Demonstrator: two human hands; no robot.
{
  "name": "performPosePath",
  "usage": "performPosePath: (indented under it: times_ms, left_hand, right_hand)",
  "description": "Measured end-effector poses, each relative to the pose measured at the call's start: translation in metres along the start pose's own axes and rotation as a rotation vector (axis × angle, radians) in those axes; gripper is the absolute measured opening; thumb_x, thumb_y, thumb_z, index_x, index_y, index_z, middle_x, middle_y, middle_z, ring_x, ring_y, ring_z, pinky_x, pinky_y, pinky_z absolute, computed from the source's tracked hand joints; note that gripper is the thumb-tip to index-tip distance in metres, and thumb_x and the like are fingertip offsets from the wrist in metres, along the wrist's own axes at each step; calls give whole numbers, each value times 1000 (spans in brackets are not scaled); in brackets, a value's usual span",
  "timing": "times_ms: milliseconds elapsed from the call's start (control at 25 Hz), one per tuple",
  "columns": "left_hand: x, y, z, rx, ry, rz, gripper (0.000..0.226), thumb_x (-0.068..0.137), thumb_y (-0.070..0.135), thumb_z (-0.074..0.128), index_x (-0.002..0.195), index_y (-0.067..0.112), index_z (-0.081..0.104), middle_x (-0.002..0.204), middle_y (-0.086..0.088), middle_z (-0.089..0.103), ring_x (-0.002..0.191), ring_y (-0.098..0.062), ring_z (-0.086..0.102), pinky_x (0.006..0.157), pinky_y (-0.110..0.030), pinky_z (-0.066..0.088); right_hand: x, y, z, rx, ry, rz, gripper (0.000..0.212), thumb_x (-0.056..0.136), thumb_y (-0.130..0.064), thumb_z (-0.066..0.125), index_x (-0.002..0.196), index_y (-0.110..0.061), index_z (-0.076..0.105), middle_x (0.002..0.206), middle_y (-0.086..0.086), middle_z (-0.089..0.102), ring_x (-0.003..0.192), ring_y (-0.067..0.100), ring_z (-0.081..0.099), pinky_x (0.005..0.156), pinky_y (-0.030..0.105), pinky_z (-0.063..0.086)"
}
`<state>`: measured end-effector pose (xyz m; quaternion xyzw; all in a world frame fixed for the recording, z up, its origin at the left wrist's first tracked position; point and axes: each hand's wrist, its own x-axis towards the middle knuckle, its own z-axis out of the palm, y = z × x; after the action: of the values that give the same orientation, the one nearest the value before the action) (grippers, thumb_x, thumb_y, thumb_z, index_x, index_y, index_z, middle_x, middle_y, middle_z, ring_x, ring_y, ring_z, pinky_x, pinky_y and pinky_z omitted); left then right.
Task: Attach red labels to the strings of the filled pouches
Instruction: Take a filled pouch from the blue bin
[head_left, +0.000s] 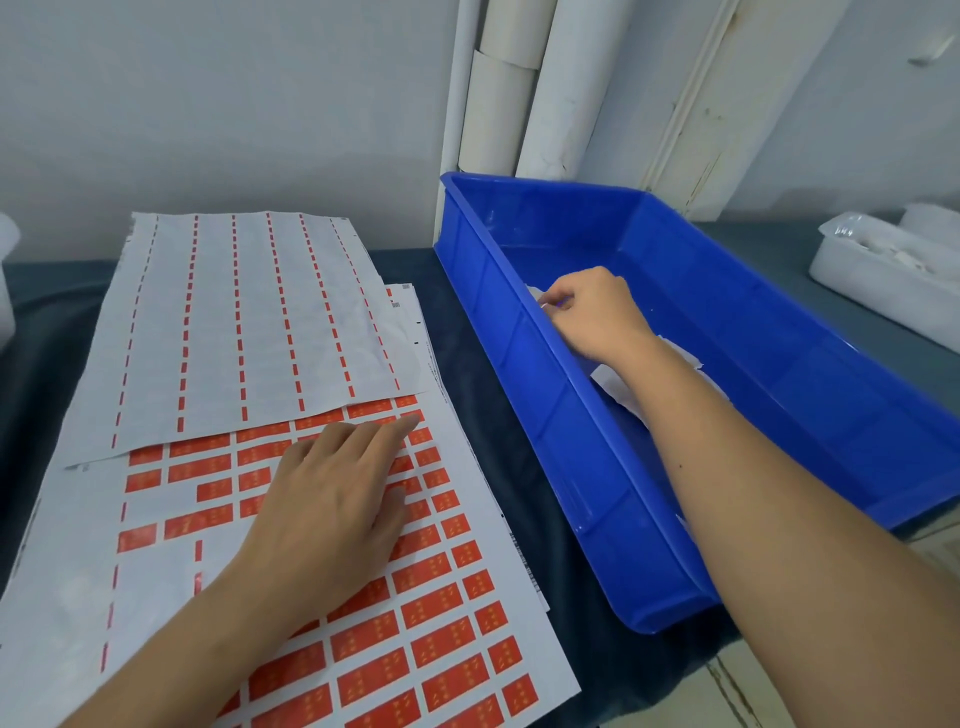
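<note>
pouch (545, 296) in blue bin (727, 291), light and soft, pinched by right hand (592, 312); left hand (332, 499) flat, released, on label sheet (452, 634).

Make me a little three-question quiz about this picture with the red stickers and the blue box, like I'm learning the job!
1. True or false: the left hand lies flat on the sheet of red labels.
2. Where is the right hand?
A. On the used label sheet
B. Inside the blue bin
C. On the white tray
3. Fill in: the right hand's fingers pinch something small and ____ in colour.

Key:
1. True; its fingers are straight on the sheet.
2. B; it reaches over the bin's near wall.
3. White; too small to tell if it is a pouch or a string.
</note>
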<state>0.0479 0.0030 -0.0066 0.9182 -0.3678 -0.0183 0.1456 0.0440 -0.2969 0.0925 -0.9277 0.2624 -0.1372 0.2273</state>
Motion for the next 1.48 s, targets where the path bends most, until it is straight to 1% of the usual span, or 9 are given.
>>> performPosePath:
  times_ms: [80,160,320,640,880,1080,1200,1320,1480]
  left_hand:
    - [1,0,0,2,9,5,65,102,57,42,160,46,15,164,21,34,151,-12,35,127,-42,22]
    - [1,-1,0,2,18,11,64,102,57,41,160,47,14,164,22,33,151,-11,34,127,-41,22]
    - [1,-1,0,-2,37,21,65,103,57,41,160,46,14,164,22,32,151,-11,34,127,-41,22]
    - [1,-5,1,-30,67,40,64,103,55,42,160,46,15,164,21,34,151,-12,35,127,-41,22]
    - [0,-5,0,-51,69,50,63,104,55,43,159,47,15,163,22,35,150,-11,36,126,-42,24]
    - [-1,-10,-19,-333,72,2,59,101,57,47,153,57,19,152,27,47,130,-6,57,106,-37,54]
    - [0,-18,-39,-590,182,-61,60,94,68,47,150,59,26,140,33,52,110,7,60,88,-20,54]
    - [-3,-37,-58,-836,328,-60,70,91,76,54,151,54,26,140,38,50,120,14,57,83,-6,51]
    - [-13,-64,-59,-951,524,-147,35,101,47,65,131,30,60,115,18,72,100,-3,73,74,-19,61]
  right_hand:
    - [-1,-1,-5,59,-4,16,14,99,-14,61,90,-19,70,80,-4,72,60,3,67,55,15,52]
    - [-2,-2,-9,36,-41,-7,11,102,-15,58,94,-19,66,91,1,72,80,14,71,72,30,59]
    - [-2,2,-17,-120,-24,-50,13,105,-14,50,100,-15,61,109,4,58,95,23,58,71,33,44]
    - [-2,20,-30,45,-53,-33,22,106,-13,51,120,-27,61,75,-3,60,79,13,58,68,27,43]
    - [-6,10,-47,136,120,-123,49,103,-5,47,145,-30,49,85,-3,58,81,8,57,71,15,43]
    - [-12,-54,-52,341,275,-340,39,100,-10,49,129,-32,62,87,-7,61,81,7,59,80,23,53]
    - [-24,-103,-36,490,209,-443,34,97,-10,52,114,-31,71,99,-8,72,90,10,68,81,26,58]
    - [-46,-143,6,592,22,-511,27,99,-8,58,104,-28,74,96,-15,75,91,0,71,81,21,59]
    - [-76,-157,83,615,-268,-475,19,101,-14,63,108,-26,76,99,-15,75,94,-2,70,86,24,61]
